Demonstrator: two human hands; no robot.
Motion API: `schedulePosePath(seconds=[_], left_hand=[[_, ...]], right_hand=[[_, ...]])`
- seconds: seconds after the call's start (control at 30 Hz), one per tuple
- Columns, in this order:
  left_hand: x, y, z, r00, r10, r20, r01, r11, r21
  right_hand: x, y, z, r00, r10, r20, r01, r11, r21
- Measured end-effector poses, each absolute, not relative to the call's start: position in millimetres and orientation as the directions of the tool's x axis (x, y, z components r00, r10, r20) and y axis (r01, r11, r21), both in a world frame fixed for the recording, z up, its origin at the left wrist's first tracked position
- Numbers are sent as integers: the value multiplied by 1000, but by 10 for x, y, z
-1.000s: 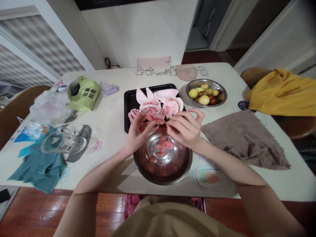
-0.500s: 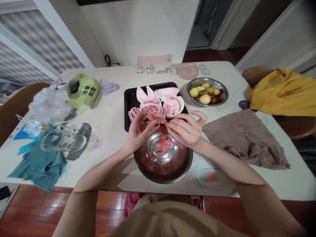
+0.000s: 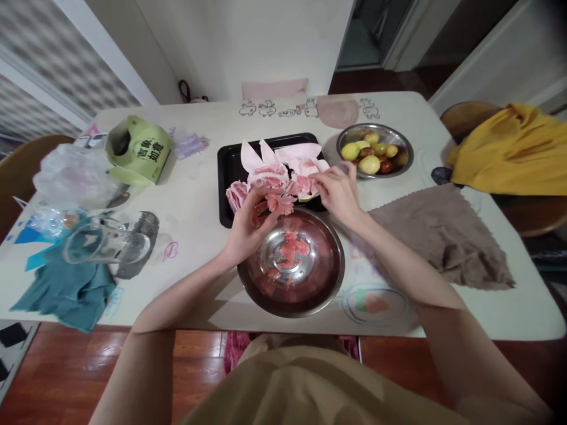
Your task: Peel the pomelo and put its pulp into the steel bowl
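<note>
My left hand (image 3: 248, 227) is closed round a pink pomelo segment (image 3: 279, 204), held over the far rim of a steel bowl (image 3: 325, 282) that has several pink flesh pieces (image 3: 290, 248) in it. My right hand (image 3: 333, 190) reaches onto the black tray (image 3: 226, 164), its fingers curled at the pile of pink pomelo peel and membrane (image 3: 283, 168). What those fingers pinch is hidden among the peel.
A steel bowl of small green and red fruits (image 3: 374, 156) stands at the back right. A brown cloth (image 3: 436, 233) lies right of the bowls. At left sit a glass jug (image 3: 104, 248) on a teal cloth, a plastic bag and a green box (image 3: 139, 154). A yellow cloth (image 3: 509, 147) drapes a chair.
My right hand has left the segment and moved back and up to the peel pile on the tray. My left hand keeps the segment over the bowl. The view tilted slightly.
</note>
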State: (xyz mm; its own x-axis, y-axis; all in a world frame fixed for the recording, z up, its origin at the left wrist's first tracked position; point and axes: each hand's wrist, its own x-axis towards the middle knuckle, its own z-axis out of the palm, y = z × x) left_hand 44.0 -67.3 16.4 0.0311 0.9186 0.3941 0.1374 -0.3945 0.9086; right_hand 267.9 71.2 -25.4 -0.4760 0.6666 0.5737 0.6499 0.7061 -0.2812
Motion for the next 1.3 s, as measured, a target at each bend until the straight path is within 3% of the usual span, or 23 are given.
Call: schedulePosePath(seconds=[0.2, 0.37, 0.6, 0.9, 1.07, 1.3], left_hand=[[456, -711, 230, 55, 928, 369, 212, -372, 904], [500, -765, 253, 34, 946, 321, 133, -323, 937], [529, -838, 313, 83, 972, 218, 62, -224, 973], [461, -785, 255, -6, 958, 285, 229, -276, 934], [483, -894, 259, 30, 927, 374, 397, -355, 846], [498, -962, 305, 159, 849, 504, 454, -517, 726]], right_hand=[[2626, 426, 57, -463, 636, 618, 572, 746, -340], [2540, 82, 287, -592, 565, 575, 446, 824, -351], [2521, -23, 246, -594, 504, 627, 418, 859, -295], [2482, -155, 300, -557, 423, 715, 440, 880, -179], [2539, -263, 287, -582, 292, 759, 412, 910, -34], [2614, -395, 372, -601, 332, 727, 394, 914, -91]])
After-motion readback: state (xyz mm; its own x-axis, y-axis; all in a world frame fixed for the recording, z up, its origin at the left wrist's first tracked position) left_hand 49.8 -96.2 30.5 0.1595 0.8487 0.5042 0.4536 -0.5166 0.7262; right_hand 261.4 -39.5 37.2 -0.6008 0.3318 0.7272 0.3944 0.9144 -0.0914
